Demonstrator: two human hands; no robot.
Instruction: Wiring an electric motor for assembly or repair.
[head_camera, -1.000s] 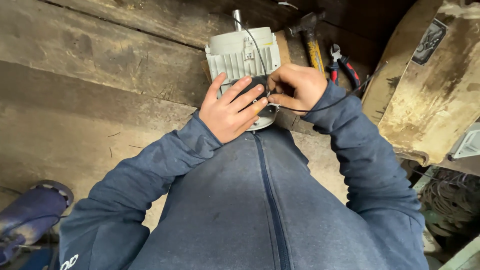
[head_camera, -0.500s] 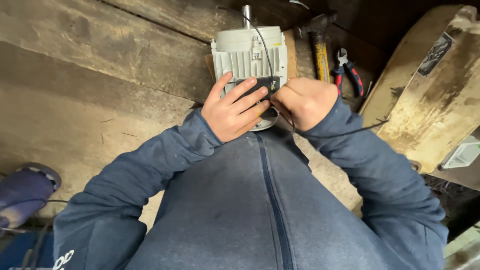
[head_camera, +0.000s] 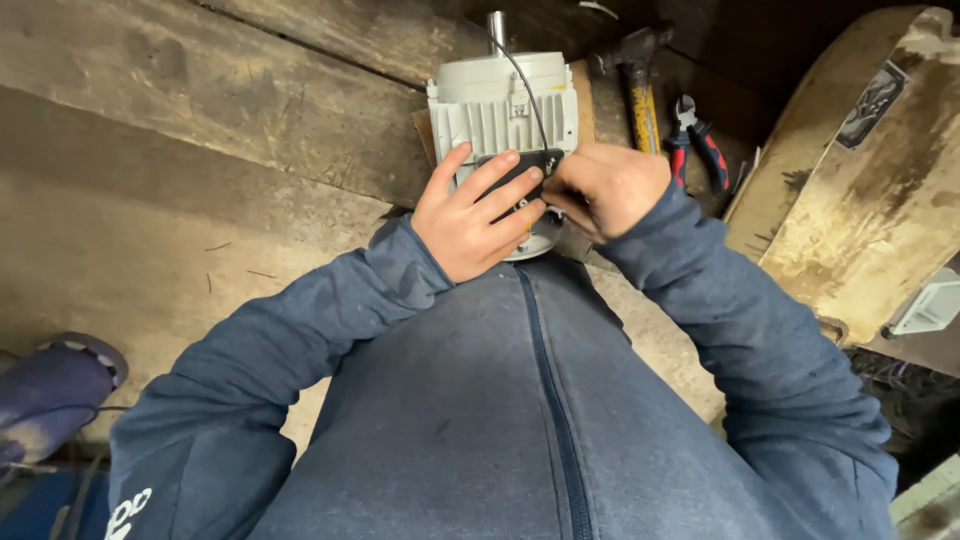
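i think i should keep the big grey motor (head_camera: 503, 110) steady on the wooden bench (head_camera: 200, 120) and work slowly. my left hand (head_camera: 470, 215) lies flat and open, pressing the black box (head_camera: 520, 172) on the motor's side. my right hand (head_camera: 610, 188) is curled tight, pinching something small by the box; i cannot tell what.

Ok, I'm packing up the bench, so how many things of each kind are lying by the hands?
Electric motor: 1
Black cover: 1
Hammer: 1
Red-handled pliers: 1
Total: 4
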